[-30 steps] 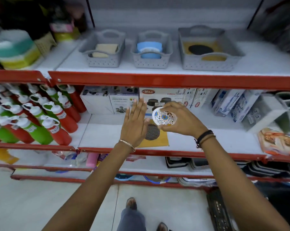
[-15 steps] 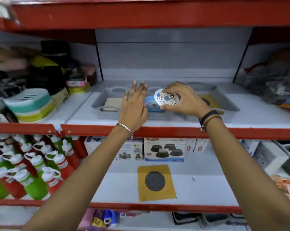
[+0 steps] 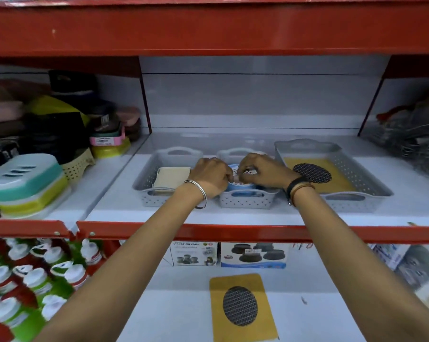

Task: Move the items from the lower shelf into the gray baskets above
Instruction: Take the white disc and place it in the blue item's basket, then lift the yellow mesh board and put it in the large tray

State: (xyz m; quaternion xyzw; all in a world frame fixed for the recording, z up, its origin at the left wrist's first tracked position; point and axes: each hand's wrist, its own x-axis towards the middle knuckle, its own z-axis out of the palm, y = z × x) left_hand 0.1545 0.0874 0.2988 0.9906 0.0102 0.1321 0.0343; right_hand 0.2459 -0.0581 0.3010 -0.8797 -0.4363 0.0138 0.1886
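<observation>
Head view
Patterned disc (image 3: 248, 172): small, white with coloured print, mostly hidden by fingers, over the blue items in the middle gray basket (image 3: 247, 200).
Right hand (image 3: 262, 174): fingers curled tight around the disc.
Left hand (image 3: 209, 177): fingers bent, tips at the disc's edge; grip unclear.
Yellow card with black mesh oval (image 3: 240, 307): flat on the lower shelf (image 3: 184, 314).
Right basket (image 3: 356, 201): holds a matching card.
</observation>
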